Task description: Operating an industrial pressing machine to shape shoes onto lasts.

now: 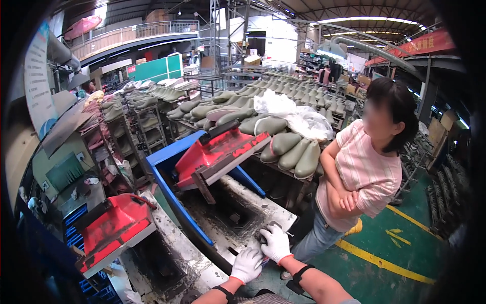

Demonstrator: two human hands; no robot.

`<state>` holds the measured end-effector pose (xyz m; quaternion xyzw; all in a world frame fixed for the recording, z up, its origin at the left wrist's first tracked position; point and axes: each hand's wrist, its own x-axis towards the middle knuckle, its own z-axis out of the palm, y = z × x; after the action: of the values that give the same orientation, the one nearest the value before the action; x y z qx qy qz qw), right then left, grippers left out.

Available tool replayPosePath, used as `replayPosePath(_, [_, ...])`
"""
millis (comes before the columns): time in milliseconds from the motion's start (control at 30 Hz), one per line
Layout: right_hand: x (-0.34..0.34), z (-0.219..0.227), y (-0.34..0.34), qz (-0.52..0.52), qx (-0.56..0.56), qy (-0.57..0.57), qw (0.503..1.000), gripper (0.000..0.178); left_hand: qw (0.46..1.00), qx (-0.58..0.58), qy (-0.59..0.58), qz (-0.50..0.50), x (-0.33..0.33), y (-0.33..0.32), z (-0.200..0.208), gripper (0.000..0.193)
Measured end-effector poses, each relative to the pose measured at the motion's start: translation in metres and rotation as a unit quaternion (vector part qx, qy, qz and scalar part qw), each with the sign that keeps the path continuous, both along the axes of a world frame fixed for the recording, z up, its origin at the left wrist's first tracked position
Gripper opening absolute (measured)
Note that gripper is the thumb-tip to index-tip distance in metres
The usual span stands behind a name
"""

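Both hands wear white knit gloves and sit at the near end of a machine's worn metal bed (pixel 276 209). My left hand (pixel 246 264) lies by the bed's front edge with its fingers curled around something small and mostly hidden. Just right of it and slightly farther off, my right hand (pixel 276 244) bends its fingers over a small dark part at the bed's corner, whose kind I cannot make out. Behind the hands, a red hinged machine cover (pixel 215 154) stands tilted up over a dark recess (pixel 235 218) in the bed.
A blue frame (pixel 179 195) borders the bed. To the left is a second machine with a red cover (pixel 117 228). Racks of olive-green boots (pixel 293 152) stand behind, with white plastic sheeting (pixel 298 116) on top. A person (pixel 359 167) with crossed arms stands close at right.
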<state>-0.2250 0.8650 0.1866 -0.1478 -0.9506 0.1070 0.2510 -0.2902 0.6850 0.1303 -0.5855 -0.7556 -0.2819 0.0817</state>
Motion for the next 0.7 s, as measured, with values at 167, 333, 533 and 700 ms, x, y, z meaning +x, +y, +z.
replayPosePath(167, [-0.007,0.007,-0.002,0.019,-0.023,0.026,0.999,0.045,0.999,0.018,0.020,0.021,-0.005,0.002,-0.007,0.039])
replayPosePath(333, [-0.007,0.006,0.002,0.006,-0.017,0.018,1.000,0.045,1.000,0.026,-0.005,-0.001,-0.006,0.007,0.004,0.040])
replayPosePath(533, [-0.005,0.002,0.002,-0.002,-0.033,-0.010,0.999,0.046,1.000,0.004,-0.022,0.001,-0.002,0.004,0.005,0.044])
replayPosePath(700, [-0.005,0.000,0.001,-0.004,-0.045,-0.036,0.998,0.047,0.999,-0.006,-0.035,0.002,-0.002,0.002,0.003,0.046])
